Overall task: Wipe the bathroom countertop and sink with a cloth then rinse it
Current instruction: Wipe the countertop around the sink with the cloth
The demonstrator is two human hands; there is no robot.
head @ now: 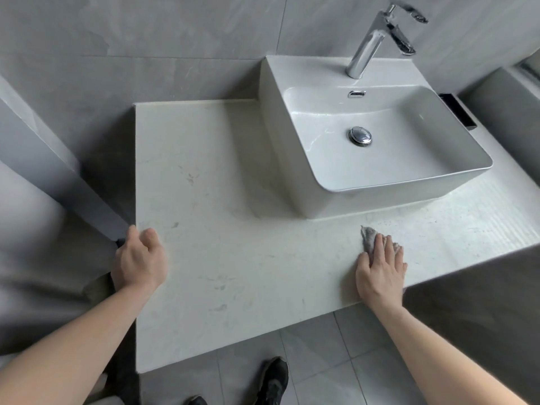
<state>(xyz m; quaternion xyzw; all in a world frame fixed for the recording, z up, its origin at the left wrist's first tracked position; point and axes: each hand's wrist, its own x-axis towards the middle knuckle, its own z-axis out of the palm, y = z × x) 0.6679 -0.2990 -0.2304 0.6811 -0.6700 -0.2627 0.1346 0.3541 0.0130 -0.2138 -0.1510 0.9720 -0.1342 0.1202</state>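
A right hand [380, 270] lies flat, fingers straight and together, pressing a small grey cloth [368, 237] onto the pale stone desk [233, 258], just in front of the white vessel sink [380, 159]. Only the cloth's far corner and a sliver by the fingertips show; the rest is hidden beneath the palm. At the opposite side the left hand [140, 258] rests on the desk's left edge, fingers loosely bent over the corner and holding nothing, apparently steadying the person. Faint marks dot the surface between the two hands. Behind the basin a chrome faucet [377, 36] rises, with a drain stopper [361, 135] set in the bowl.

The cloth looks soft, thin and light, likely to bunch or slide out unless held under a broad flat palm; for rinsing it would best be gathered in a fist from its middle. The sink appears not yet wiped, and the rinse at the faucet is still to come.
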